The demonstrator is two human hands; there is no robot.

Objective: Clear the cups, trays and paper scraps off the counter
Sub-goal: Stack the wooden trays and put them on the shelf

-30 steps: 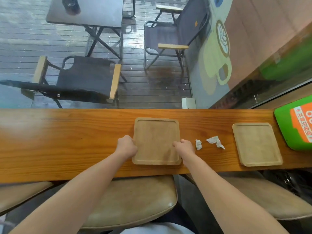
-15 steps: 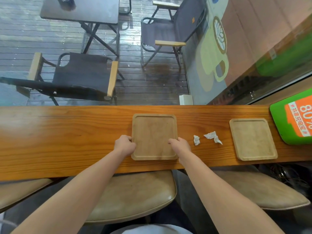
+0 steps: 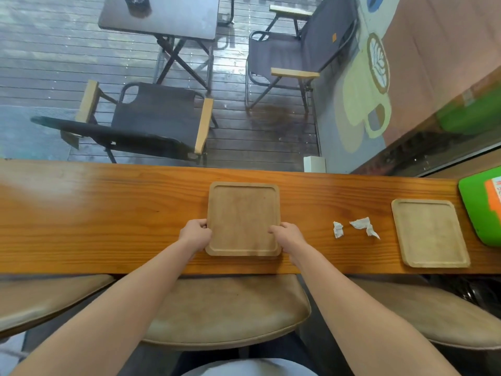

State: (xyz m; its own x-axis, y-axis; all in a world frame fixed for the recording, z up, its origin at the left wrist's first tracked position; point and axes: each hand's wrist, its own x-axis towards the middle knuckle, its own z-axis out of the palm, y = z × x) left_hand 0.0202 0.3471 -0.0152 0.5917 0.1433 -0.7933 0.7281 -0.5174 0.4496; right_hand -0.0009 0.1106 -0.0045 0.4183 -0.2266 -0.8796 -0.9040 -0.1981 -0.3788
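Note:
A square wooden tray (image 3: 242,213) lies flat in the middle of the long wooden counter (image 3: 108,213). My left hand (image 3: 195,236) grips its left edge and my right hand (image 3: 287,236) grips its right edge, thumbs over the rim. Two crumpled white paper scraps, a small one (image 3: 338,229) and a larger one (image 3: 363,225), lie to the right of that tray. A second wooden tray (image 3: 429,232) rests further right on the counter. No cup shows on the counter.
A green sign (image 3: 482,207) sits at the counter's far right end. Padded stools (image 3: 225,313) stand under the near edge. Beyond the counter, through glass, are folding chairs (image 3: 151,118) and a dark table (image 3: 162,14) on wet decking.
Both hands stay on the middle tray's sides. The view has shifted slightly; the tray itself does not visibly leave the counter.

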